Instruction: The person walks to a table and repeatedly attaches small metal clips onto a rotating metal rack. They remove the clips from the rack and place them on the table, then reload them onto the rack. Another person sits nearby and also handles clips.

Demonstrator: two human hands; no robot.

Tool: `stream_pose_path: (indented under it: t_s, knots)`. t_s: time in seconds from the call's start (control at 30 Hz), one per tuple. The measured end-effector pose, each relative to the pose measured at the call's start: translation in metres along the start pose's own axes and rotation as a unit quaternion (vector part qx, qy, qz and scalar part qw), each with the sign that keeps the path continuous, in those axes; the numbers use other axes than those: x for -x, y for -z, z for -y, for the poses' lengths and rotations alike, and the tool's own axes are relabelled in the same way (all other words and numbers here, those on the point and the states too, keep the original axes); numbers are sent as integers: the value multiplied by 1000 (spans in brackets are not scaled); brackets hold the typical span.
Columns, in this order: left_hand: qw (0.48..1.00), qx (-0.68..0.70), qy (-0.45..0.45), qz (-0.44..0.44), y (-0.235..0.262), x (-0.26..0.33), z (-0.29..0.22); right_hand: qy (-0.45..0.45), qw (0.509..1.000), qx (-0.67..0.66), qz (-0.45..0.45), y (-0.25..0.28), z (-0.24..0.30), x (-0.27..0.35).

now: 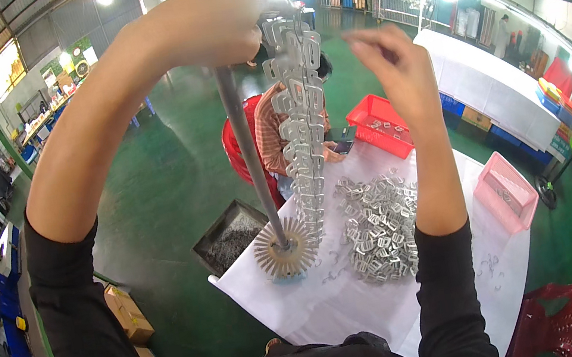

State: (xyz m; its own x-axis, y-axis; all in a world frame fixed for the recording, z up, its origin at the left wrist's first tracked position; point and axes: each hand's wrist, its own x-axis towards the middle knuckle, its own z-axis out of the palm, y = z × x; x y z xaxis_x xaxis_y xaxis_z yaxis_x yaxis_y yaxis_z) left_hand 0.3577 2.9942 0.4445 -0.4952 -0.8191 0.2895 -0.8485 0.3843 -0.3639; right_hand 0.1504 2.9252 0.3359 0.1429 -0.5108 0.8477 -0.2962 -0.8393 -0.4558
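My left hand (211, 24) is raised high and grips the top of a grey metal rod (248, 154). The rod stands upright in a round toothed base (284, 249) on the white table (338, 306). A long hanging string of silver metal clips (299, 123) drops from near my left hand down toward the base. My right hand (391, 62) is lifted beside the string's upper part, fingers pinched together; whether it holds a clip is unclear because of blur. A heap of loose silver clips (379, 227) lies on the table under my right forearm.
A red bin (381, 125) stands at the table's far end and a pink bin (506, 191) at its right. A grey tray of small parts (230, 239) sits on the floor to the left. A seated person in a striped shirt (271, 132) is behind the rod. Cardboard boxes (127, 315) lie lower left.
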Motion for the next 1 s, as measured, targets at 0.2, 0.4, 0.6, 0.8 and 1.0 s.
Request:
stream_pose_path:
  t_s: [0.2, 0.4, 0.6, 0.8, 1.0]
  knots:
    - [992, 27, -87, -84, -5, -1, 3, -43, 991, -30, 123, -20, 25, -32]
    - [993, 93, -62, -34, 9, 3, -11, -23, 979, -75, 188, -33, 7, -47]
    - [987, 143, -56, -43, 4, 7, -14, -57, 953, -219, 203, -14, 8, -42]
    - [998, 63, -7, 21, 24, 15, -32, -84, 918, -342, 183, 1, -9, -29]
    - [982, 90, -120, -114, 6, 32, -11, -206, 923, -267, 185, 30, -39, -10]
